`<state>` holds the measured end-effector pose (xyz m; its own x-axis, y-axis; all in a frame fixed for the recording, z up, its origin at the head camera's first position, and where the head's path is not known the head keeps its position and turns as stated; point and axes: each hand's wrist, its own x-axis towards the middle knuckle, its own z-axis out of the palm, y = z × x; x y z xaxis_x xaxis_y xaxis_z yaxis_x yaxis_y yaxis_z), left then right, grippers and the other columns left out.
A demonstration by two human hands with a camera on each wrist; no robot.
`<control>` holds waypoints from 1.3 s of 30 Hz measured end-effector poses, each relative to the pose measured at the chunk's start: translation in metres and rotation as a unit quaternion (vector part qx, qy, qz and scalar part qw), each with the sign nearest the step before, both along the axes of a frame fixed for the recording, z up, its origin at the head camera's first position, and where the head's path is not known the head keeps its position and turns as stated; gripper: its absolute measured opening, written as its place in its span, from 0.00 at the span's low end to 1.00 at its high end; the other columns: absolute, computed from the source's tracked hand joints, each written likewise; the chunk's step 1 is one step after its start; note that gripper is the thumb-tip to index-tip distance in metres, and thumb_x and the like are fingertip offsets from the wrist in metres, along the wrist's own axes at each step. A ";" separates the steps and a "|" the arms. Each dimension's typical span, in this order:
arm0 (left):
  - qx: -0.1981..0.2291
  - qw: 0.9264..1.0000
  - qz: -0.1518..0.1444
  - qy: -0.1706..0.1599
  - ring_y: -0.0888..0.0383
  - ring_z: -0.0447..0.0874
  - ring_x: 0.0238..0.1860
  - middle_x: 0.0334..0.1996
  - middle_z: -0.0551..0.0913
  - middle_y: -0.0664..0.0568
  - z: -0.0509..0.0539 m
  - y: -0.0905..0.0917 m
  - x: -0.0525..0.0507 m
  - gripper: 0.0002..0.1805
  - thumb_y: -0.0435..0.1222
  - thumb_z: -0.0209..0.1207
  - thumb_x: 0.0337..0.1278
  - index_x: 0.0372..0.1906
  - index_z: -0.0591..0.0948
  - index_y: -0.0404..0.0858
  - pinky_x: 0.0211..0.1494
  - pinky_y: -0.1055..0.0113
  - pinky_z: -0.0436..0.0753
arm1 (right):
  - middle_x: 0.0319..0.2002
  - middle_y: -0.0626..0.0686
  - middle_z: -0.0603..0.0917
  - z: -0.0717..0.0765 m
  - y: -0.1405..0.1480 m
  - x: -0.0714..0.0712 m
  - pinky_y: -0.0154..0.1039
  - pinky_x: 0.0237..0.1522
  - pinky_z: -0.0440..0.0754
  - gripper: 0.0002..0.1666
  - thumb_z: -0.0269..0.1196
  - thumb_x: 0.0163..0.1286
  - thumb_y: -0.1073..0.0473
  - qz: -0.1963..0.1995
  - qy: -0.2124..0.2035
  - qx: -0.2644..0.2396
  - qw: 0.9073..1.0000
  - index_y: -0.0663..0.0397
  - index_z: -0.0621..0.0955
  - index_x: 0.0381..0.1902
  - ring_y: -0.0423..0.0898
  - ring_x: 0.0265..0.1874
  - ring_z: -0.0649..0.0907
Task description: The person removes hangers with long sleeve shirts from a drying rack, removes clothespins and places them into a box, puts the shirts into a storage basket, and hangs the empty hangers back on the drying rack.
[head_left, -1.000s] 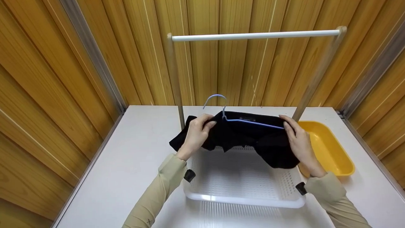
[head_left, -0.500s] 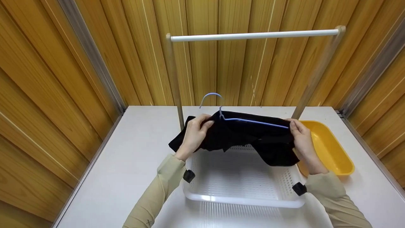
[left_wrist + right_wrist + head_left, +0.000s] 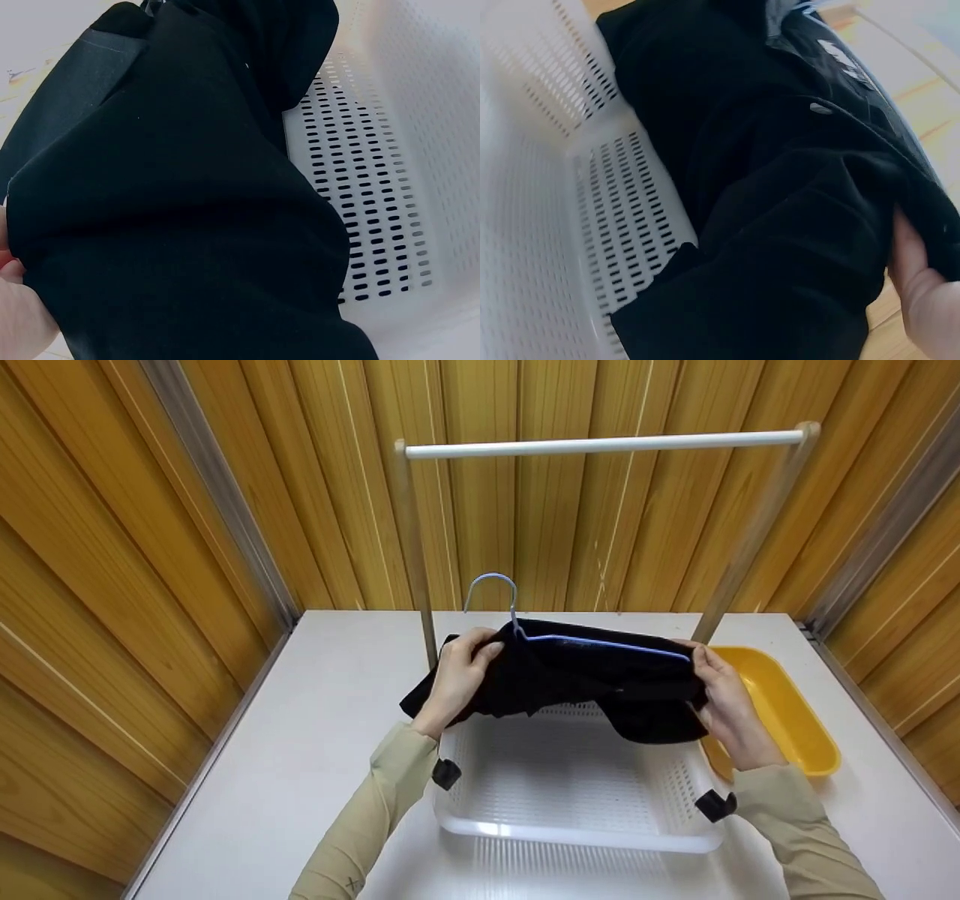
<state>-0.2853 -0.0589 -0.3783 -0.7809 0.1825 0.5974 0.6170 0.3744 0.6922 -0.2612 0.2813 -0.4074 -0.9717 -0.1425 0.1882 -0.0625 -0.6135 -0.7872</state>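
A pair of black shorts [image 3: 555,675], by the look of the waistband and button, is held stretched above a white basket [image 3: 585,840]. A thin blue hanger [image 3: 600,643] lies in the waist opening, its hook [image 3: 491,576] standing up at the left. My left hand [image 3: 457,671] pinches the cloth just left of the hook. At the other end, my right hand [image 3: 724,697] grips the waistband by the hanger's right tip. In the right wrist view, a button [image 3: 821,109] and a pale label [image 3: 844,60] show on the shorts. The hanger's left arm is hidden by cloth.
Behind the basket stands a rack with a white crossbar [image 3: 600,444] and wooden posts. A yellow tray [image 3: 795,727] sits right of the basket on the white table [image 3: 300,735]. Wood-panelled walls close in the back and sides.
The hanger's hook has shifted left and slightly up. My right hand has moved a little right along the waistband and now holds its end. The left hand has barely moved.
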 end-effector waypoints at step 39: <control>0.049 0.999 0.010 -0.018 0.59 0.77 0.36 0.33 0.81 0.51 -0.003 0.002 -0.001 0.06 0.32 0.56 0.57 0.36 0.80 0.32 0.42 0.67 0.72 | 0.45 0.58 0.79 -0.002 -0.031 0.001 0.33 0.35 0.76 0.29 0.55 0.65 0.69 -0.007 0.008 0.344 0.939 0.77 0.59 0.60 0.39 0.36 0.79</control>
<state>-0.2867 -0.0568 -0.3808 -0.8045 0.1090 0.5838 0.5850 0.3149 0.7474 -0.2598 0.2505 -0.4097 -0.9722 -0.2231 0.0709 -0.0820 0.0410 -0.9958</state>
